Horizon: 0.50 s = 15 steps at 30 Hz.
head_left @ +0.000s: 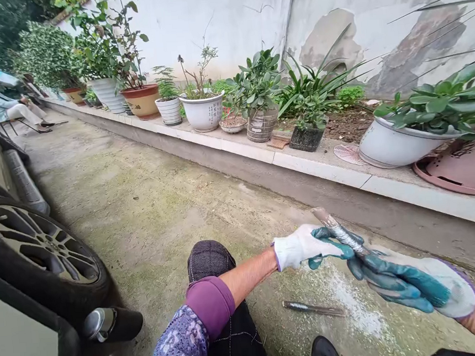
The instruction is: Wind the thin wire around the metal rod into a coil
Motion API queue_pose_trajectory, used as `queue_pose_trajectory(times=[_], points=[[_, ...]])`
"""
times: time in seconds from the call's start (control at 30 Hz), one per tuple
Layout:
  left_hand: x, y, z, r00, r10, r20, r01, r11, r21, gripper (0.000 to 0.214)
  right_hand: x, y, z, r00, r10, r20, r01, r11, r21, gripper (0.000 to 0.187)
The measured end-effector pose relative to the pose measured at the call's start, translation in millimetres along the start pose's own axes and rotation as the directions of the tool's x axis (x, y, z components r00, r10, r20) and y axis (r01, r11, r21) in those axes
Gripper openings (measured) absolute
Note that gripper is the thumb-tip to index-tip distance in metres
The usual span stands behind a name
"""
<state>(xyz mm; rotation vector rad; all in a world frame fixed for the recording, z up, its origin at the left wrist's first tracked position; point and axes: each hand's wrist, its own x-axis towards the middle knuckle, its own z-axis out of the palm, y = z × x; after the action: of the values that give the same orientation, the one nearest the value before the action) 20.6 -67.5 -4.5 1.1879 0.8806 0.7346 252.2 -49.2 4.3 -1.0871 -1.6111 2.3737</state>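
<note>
A short brownish stick [326,218], its middle wound with a shiny silvery-white wrapping, slants between my two hands above the ground. My left hand [310,247], in a white glove with teal-coated fingers, is closed round the wrapped part. Round the lower end, my right hand [410,276] grips the stick in a matching glove; its fingers hide that end. On the concrete beneath lies a second stick [315,308] with a similar wrapping near one end. White flakes [359,303] are scattered beside it, below my hands.
A low tiled ledge [256,153] with several potted plants runs along the wall. To the left stands a car wheel [46,244], with a dark flask [119,323] lying near it. Farther off, a person [4,104] sits on a chair. My shoe [325,353] is below.
</note>
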Motion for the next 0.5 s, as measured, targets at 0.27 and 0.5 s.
queue_pose_trajectory(times=[0.27, 0.5], points=[[24, -21, 7.4, 0.939, -0.085, -0.333, 0.000, 0.969, -0.247, 0.025, 24, -23, -4, 0.763, -0.350, -0.544, -0.095, 0.772, -0.629, 0.053], [18, -8, 4.5, 0.980, -0.045, -0.196, -0.048, 0.894, -0.445, 0.035, 33, -10, -21, 0.689, -0.461, -0.560, -0.182, 0.637, -0.749, 0.053]])
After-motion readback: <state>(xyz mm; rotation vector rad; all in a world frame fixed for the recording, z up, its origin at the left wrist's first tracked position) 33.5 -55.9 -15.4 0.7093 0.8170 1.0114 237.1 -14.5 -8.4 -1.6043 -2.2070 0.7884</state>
